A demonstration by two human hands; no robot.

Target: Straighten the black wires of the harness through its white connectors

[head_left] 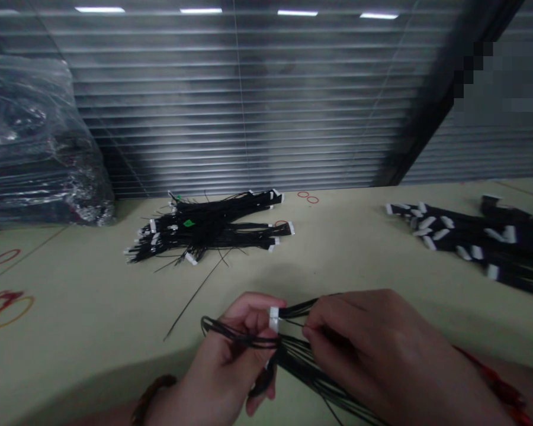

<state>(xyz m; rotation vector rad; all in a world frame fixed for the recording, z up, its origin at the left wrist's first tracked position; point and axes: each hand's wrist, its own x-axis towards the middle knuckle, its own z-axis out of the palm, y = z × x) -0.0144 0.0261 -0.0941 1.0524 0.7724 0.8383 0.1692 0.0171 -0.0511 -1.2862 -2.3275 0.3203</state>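
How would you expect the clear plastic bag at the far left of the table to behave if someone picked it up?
The clear plastic bag would probably sag and shift, since its film looks thin and wrinkled. It may feel fairly heavy, being bulky and apparently packed with dark wires. Its shiny surface might be a little slippery.

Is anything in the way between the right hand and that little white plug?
Nothing visible blocks the gap between the right hand and the white plug: only a thin black wire runs across it. More black wires show above and below.
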